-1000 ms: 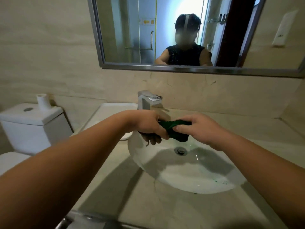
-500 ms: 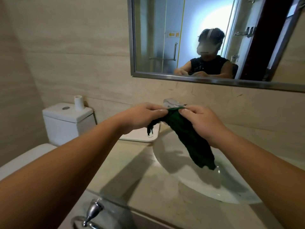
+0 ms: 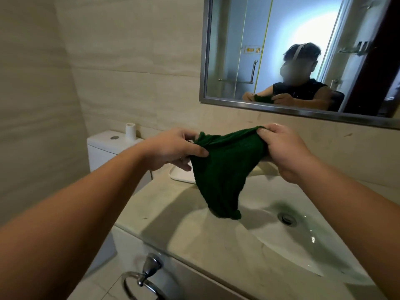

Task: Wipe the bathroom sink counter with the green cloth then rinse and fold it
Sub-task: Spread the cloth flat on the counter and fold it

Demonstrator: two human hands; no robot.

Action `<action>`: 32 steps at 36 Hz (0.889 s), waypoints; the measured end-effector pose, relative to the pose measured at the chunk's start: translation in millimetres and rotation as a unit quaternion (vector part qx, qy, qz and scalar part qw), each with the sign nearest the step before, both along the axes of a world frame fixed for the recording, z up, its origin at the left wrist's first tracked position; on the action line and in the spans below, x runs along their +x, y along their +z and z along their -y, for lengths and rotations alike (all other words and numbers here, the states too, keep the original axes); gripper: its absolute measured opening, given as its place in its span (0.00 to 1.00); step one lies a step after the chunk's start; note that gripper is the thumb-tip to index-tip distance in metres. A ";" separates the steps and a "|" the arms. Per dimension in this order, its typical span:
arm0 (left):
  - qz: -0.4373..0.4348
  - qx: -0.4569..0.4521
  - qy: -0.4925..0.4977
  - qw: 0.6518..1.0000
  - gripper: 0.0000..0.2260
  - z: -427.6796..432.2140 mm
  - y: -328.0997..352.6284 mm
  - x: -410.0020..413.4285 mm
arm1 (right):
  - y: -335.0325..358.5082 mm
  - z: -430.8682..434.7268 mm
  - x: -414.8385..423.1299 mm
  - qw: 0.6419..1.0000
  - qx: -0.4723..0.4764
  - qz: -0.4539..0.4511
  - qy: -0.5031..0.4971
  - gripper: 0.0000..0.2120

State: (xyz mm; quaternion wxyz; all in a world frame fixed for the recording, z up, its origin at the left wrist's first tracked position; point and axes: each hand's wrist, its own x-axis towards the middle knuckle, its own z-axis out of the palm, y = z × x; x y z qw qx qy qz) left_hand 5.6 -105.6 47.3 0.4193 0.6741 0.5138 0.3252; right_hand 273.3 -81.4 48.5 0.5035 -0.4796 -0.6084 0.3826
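The dark green cloth [image 3: 223, 169] hangs spread between both hands above the left edge of the white sink basin [image 3: 270, 241]. My left hand [image 3: 173, 150] pinches its upper left corner and my right hand [image 3: 283, 150] pinches its upper right edge. The cloth's lower end droops in a bunch toward the basin rim. The beige marble counter [image 3: 164, 208] surrounds the basin. The faucet is hidden behind the cloth and my right hand.
A white toilet tank [image 3: 106, 148] with a paper roll [image 3: 130, 131] stands left of the counter. A white tray [image 3: 181, 175] lies at the counter's back left. A chrome towel ring [image 3: 147, 276] hangs below the counter front. A mirror [image 3: 303, 55] is on the wall.
The cloth went from a wrung bundle over the basin to a hanging sheet, and my hands have moved apart and spread its top edge. The view has shifted left.
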 end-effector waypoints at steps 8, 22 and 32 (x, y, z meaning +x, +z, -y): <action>0.111 -0.007 -0.010 0.994 0.12 3.3 -5.2 11.8 | -11.9 3.8 -32.3 0.966 -0.061 0.167 0.190 0.20; 0.046 -0.012 -0.058 0.997 0.10 -10.4 -15.2 1.1 | -29.1 -6.9 -49.3 0.974 -0.085 0.001 0.209 0.08; -0.054 -0.037 -0.055 0.996 0.19 -13.4 -14.3 3.4 | -29.7 -23.5 -30.0 0.942 -0.102 0.138 0.289 0.17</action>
